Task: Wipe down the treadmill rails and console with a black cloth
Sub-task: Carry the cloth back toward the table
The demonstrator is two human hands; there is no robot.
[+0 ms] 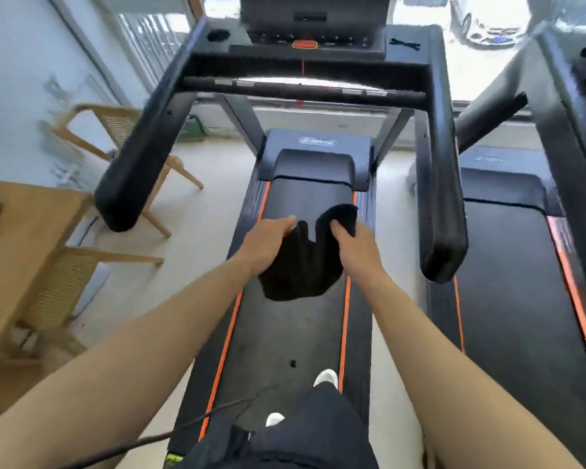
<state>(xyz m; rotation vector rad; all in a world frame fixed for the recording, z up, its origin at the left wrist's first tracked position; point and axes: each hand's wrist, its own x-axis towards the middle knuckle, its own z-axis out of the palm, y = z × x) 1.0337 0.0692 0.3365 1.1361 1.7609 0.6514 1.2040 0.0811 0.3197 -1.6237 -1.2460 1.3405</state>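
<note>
Treadmill (301, 333) is stretching toward twelve o'clock, its rails (139, 143) flanking at ten and two and its console (313, 25) sitting at twelve. Cloth (301, 269) is hanging at center, with left hand (268, 242) and right hand (356, 247) both gripping its upper edge, slightly apart.

A gym: two treadmills (305, 231) (521, 265) side by side by windows

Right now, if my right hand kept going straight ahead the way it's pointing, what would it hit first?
Probably the crossbar below the console. The right hand, gripping the black cloth, points forward and slightly up over the belt, with nothing else in between. Depth is hard to judge here.
</note>
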